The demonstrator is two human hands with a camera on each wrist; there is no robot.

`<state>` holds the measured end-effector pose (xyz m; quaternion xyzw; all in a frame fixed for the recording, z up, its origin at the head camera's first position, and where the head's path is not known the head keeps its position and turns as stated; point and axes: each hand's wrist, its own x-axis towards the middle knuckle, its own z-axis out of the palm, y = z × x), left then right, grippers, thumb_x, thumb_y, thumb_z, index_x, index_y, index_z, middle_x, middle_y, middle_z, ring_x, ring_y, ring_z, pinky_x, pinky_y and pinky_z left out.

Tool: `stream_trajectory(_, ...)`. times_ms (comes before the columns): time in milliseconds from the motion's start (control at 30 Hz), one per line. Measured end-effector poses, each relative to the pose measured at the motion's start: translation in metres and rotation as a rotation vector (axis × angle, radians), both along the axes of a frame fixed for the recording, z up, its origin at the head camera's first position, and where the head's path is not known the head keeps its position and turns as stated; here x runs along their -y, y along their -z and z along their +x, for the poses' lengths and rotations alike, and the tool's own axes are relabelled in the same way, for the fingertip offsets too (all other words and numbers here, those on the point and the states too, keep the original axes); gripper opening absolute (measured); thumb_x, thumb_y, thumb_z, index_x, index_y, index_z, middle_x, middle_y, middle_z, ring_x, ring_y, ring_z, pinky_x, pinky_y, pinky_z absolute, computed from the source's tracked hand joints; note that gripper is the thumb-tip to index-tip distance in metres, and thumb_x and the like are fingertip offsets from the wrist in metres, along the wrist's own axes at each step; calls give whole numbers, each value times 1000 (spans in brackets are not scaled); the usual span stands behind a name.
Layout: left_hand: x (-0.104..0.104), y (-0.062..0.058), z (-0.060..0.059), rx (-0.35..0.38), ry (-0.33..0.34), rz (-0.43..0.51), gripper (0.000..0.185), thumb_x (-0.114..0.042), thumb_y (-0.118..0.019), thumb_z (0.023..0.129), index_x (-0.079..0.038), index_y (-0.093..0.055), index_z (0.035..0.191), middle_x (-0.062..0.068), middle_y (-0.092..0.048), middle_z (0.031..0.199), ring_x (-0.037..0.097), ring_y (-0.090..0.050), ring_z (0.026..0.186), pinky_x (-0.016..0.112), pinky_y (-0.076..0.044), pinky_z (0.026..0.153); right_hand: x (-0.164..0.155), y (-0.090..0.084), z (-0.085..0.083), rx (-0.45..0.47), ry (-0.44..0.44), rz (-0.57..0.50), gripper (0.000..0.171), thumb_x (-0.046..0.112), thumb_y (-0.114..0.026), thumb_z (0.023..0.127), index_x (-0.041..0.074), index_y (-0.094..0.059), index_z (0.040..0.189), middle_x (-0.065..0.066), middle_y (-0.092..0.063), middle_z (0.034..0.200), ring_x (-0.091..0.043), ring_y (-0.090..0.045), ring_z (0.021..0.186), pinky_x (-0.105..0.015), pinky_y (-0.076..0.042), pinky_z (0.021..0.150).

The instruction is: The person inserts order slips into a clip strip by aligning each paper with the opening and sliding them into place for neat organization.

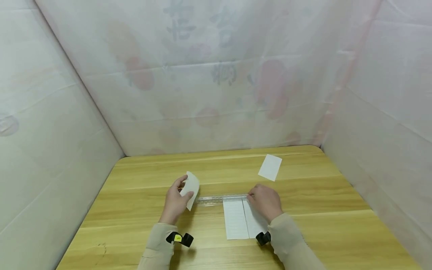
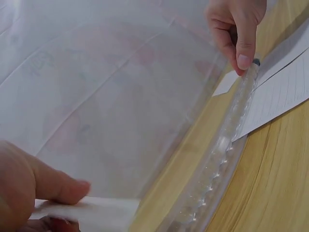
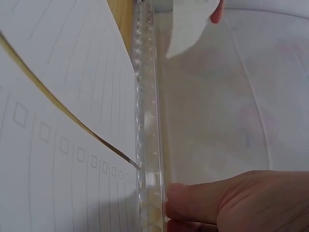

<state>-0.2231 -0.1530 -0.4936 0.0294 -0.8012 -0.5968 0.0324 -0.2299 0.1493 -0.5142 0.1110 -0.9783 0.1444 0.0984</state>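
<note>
A curved piece of white paper [image 1: 193, 185] stands raised in my left hand [image 1: 173, 202], pinched between thumb and fingers. Something small and orange shows by those fingers, too small to identify. My right hand [image 1: 267, 202] pinches the right end of a clear plastic ruler [image 1: 210, 201] with a wavy edge. The ruler lies across the top of two lined paper pieces [image 1: 235, 221], which sit side by side with a narrow gap. Small printed squares mark one lined piece [image 3: 63, 145] in the right wrist view. Part of the right-hand piece is hidden beneath my right hand and wrist.
Farther back on the right of the wooden table [image 1: 135, 213] lies a separate white paper piece [image 1: 270, 167]. Pale printed fabric [image 1: 209, 93] hangs behind the table and at both sides. Each wrist carries a small black camera [image 1: 186, 240].
</note>
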Motion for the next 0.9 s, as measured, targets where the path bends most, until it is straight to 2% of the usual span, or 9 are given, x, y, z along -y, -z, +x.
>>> stream_trajectory(100,0,-1,-2,-2,-20,57,50,-1,-59,94,-16,-49,140,15,-52,129,30,-55,108,35,-54,75,3,-3,0,-9,13,11,10,23,-73,85,14,-78,84,0,-68,86,-20,-64,77,-39,-52,66)
stream_trajectory(233,1,-4,-4,0,-4,95,37,-9,-53,99,-9,-54,136,15,-49,139,31,-54,115,36,-53,84,2,-5,-2,-22,20,12,10,22,-72,85,13,-78,85,-1,-67,85,-20,-64,76,-39,-52,65)
stream_trajectory(333,4,-6,-6,1,57,100,32,-15,-50,101,4,-59,125,13,-52,138,32,-48,126,42,-43,99,0,-6,-3,-20,19,9,11,21,-72,85,12,-78,85,-1,-67,85,-20,-64,76,-39,-52,66)
stream_trajectory(433,8,-5,-6,20,126,102,32,-16,-50,101,6,-61,122,9,-54,136,29,-40,133,43,-34,107,0,-6,-3,-7,23,6,11,22,-73,85,12,-78,86,-2,-67,85,-21,-64,77,-39,-52,67)
stream_trajectory(500,10,-5,-5,50,160,109,30,-12,-53,99,3,-61,124,12,-56,133,31,-50,122,38,-46,96,0,-5,-3,-1,25,3,11,22,-73,84,11,-78,86,-2,-68,86,-22,-64,77,-40,-52,67)
stream_trajectory(567,11,-5,-4,72,176,123,34,-5,-56,96,-4,-59,130,11,-56,130,28,-55,105,31,-51,80,0,-5,-3,-1,26,0,12,22,-73,84,11,-78,86,-3,-68,86,-22,-64,77,-40,-52,67)
stream_trajectory(667,10,-7,-2,88,187,155,38,2,-58,92,-5,-60,129,13,-55,112,21,-48,81,24,-44,59,1,-5,-3,-13,23,1,11,21,-73,84,11,-78,85,-3,-68,85,-21,-64,76,-39,-52,67)
stream_trajectory(800,10,-6,-1,96,176,172,27,1,-59,92,1,-63,118,14,-55,99,20,-51,82,27,-50,64,2,-6,-3,-21,21,6,12,22,-73,84,11,-78,85,-2,-68,85,-21,-64,76,-38,-52,65)
stream_trajectory(900,11,-4,1,113,168,143,19,-2,-60,93,2,-66,110,12,-59,99,21,-55,86,36,-52,74,2,-6,-3,-24,16,9,12,21,-72,84,11,-78,85,-2,-68,85,-21,-64,75,-38,-52,65)
